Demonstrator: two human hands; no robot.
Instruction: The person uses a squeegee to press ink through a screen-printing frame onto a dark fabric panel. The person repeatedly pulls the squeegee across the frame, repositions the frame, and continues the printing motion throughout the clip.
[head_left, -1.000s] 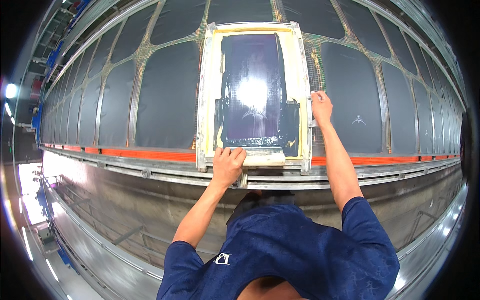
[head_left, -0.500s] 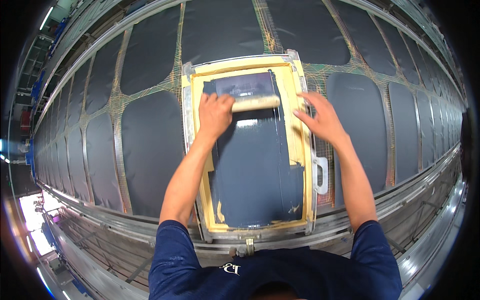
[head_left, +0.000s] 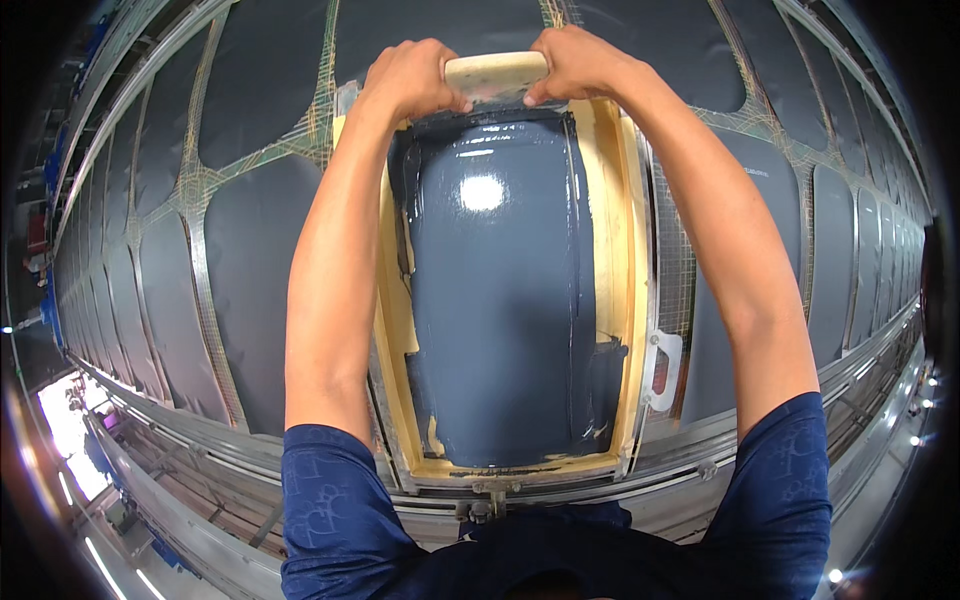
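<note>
A squeegee with a pale wooden handle (head_left: 497, 70) lies crosswise at the far end of a screen printing frame (head_left: 622, 250). My left hand (head_left: 410, 78) is closed round its left end, thumb on the near side. On the right end, my right hand (head_left: 580, 66) grips it the same way. Dark blue-grey ink (head_left: 500, 290) covers the mesh between the yellow-taped margins, glossy and wet toward the far end. The squeegee's lower edge is mostly hidden by its handle and my hands.
Rows of dark grey rounded panels (head_left: 265, 250) stretch left and right over a long table marked with coloured lines. A white handle (head_left: 662, 372) sticks out at the frame's right side. Metal rails (head_left: 690, 455) run along the near edge.
My right hand, which was free, has taken hold of the squeegee's right end. Both hands and the squeegee have moved away to the frame's far end, and the ink there is now smooth.
</note>
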